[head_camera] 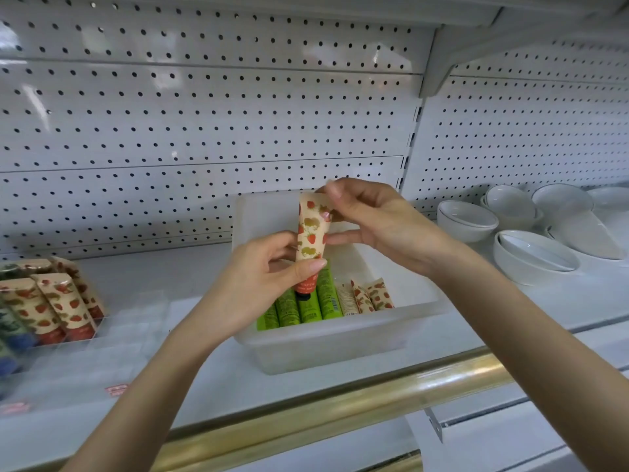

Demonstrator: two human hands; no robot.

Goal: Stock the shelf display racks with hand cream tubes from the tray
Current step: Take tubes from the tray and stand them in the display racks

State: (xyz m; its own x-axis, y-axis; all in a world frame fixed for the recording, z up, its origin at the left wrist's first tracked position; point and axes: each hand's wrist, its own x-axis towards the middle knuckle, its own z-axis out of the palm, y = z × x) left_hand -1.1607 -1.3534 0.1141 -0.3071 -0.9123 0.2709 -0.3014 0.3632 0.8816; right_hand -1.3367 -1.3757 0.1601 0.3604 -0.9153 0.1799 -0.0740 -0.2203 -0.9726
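- I saw a white shop shelf (pixel 204 369) at chest height, with a white pegboard back panel (pixel 204 114) behind it and an upper shelf bracket (pixel 439 52) at top right.
- A brass-coloured rail (pixel 374 386) ran along the shelf's front edge, round and glossy.
- The tray (pixel 323 345) was a translucent plastic rectangular tub sitting on the shelf near centre.
- The display rack (pixel 98 321) was clear and hard to outline. It stood on the shelf at the left, well apart from the tray.
- The held tube (pixel 311 233) was soft, cream-coloured and strawberry-printed, with a red lower end. It was upright, cap down, just above the tray.
- The left hand (pixel 258 277) pinched the tube's lower part between thumb and fingers.
- The right hand (pixel 377 223) pinched the flat crimped top with curled fingertips.
- In the tray I counted 4 green tubes (pixel 308 308) side by side, plus 3 cream tubes (pixel 371 296) to their right, at least 2 of them strawberry-printed.
- In the rack I counted at least 4 strawberry tubes (pixel 64 301), leaning, caps down. The darker tubes at the far-left edge were too blurred to count.
- White glossy bowls (pixel 531 257) sat at the right, some nested. I could not tell the exact count.
- 2 red labels (pixel 115 390) sat on the shelf in front of the rack, text unreadable.
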